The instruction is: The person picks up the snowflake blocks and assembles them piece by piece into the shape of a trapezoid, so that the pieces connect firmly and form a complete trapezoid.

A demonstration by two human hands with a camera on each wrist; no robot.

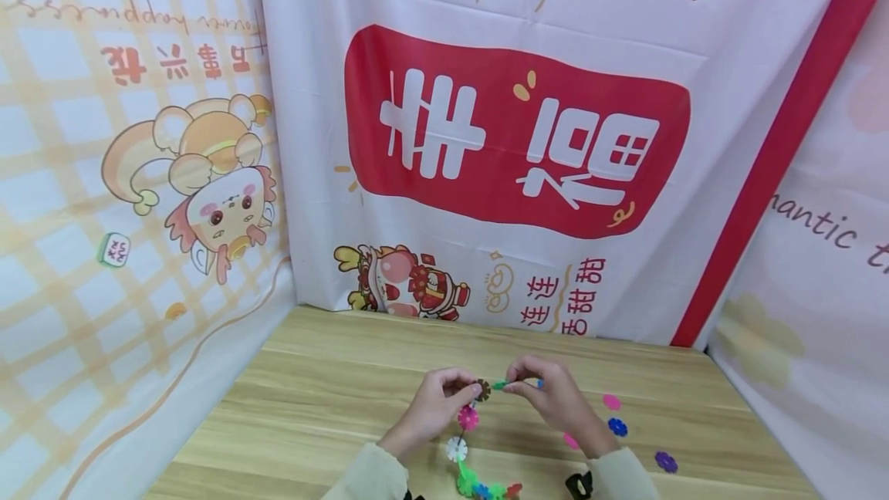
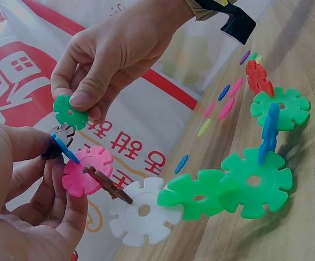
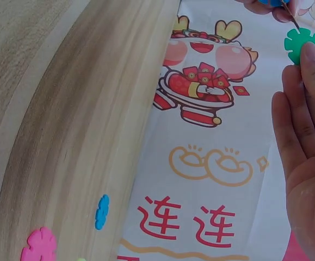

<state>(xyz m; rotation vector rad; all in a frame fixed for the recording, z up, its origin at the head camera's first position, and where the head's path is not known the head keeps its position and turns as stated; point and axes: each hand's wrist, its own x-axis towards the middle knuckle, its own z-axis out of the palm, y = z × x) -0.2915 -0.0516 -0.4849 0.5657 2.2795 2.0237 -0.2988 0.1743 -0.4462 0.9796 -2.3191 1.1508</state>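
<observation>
Pale wooden table (image 1: 312,407); printed cartoon banners (image 1: 514,137) hang behind, both sides.

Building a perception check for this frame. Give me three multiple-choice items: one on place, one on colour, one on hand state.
1. Where do the loose pieces lie on the table?
A. beside the right hand
B. beside the left hand
C. against the back banner

2. What colour is the piece pinched by the right hand?
A. white
B. green
C. purple

3. What is the left hand doing?
A. lying flat on the table
B. hanging idle, holding nothing
C. gripping the end of the chain

Answers:
1. A: the loose pink piece, blue piece and purple piece all lie on the right hand's side.
2. B: thumb and forefinger pinch a green piece.
3. C: its fingers curl round the brown piece at the end of the chain.
</observation>
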